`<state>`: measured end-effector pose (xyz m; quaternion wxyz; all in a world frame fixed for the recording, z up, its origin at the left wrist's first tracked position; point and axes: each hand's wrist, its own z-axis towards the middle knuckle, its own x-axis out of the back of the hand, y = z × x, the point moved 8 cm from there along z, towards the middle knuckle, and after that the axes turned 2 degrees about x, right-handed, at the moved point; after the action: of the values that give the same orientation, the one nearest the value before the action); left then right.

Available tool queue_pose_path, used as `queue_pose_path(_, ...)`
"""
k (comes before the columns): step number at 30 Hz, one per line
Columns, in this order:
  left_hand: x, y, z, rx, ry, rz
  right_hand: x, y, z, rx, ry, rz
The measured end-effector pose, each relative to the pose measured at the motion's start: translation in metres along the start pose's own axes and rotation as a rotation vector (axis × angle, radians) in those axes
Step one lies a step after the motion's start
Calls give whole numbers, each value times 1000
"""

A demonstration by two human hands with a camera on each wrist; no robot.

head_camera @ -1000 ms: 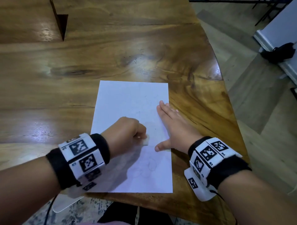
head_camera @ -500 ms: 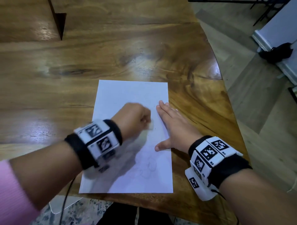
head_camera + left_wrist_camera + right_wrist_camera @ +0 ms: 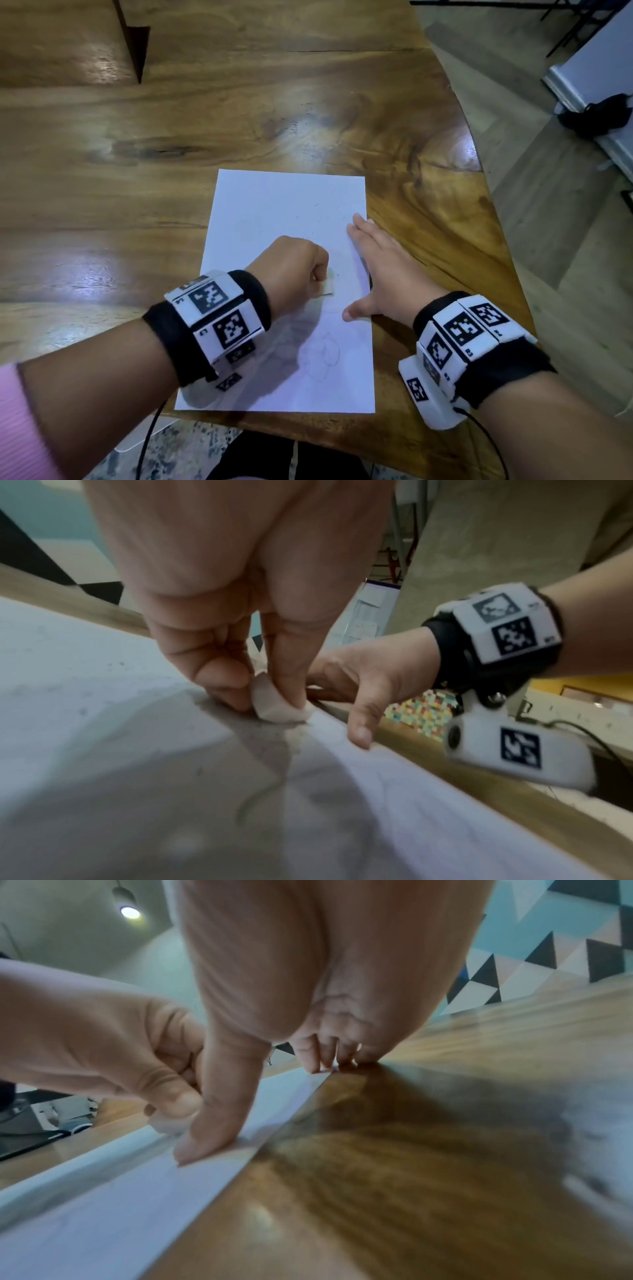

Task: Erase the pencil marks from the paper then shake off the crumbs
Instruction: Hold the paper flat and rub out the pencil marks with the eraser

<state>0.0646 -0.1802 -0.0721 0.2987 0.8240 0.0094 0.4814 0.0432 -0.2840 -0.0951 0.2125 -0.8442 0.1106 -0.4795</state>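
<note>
A white sheet of paper (image 3: 281, 212) lies on the wooden table near its front edge. Faint pencil loops (image 3: 325, 356) show on its lower half. My left hand (image 3: 291, 270) pinches a small white eraser (image 3: 329, 281) between thumb and fingers and presses it onto the paper's middle; the left wrist view shows the eraser (image 3: 274, 700) touching the sheet with grey crumbs (image 3: 294, 734) beside it. My right hand (image 3: 383, 270) lies flat with straight fingers over the paper's right edge, its thumb (image 3: 212, 1134) pressing the sheet down.
The wooden table (image 3: 205, 120) stretches away to the left and back, with a dark triangular gap (image 3: 135, 48) at the far left. Its curved right edge (image 3: 493, 212) drops to the floor. A black object (image 3: 603, 114) lies on the floor by the wall.
My left hand has rubbed the eraser across the paper, up and right half a second ago, then back down slightly. The right hand has stayed flat on the paper's edge.
</note>
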Motion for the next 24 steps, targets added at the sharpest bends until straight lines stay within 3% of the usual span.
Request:
queue_pose_path(3,13,-1,14,30,13,-80,-3,-1,0,-8,-8,-9)
queue_pose_path(6,36,4,42,41,164,-91,-3,-1,1,-19,-1,-17)
queue_pose_path(8,40,8,53,33,194,-58,-3,0,1,-22,-1,-20)
queue_pose_path(15,-7,14,3,-126,-57,32,-4,-1,0,-7,-5,-13)
queue_pose_path(20,23,14,35,-5,111,-5,-7,-2,-1,-7,-14,-65)
queue_pose_path(24,-6,24,2,-111,-17,39,-7,-2,-2,1,-28,-63)
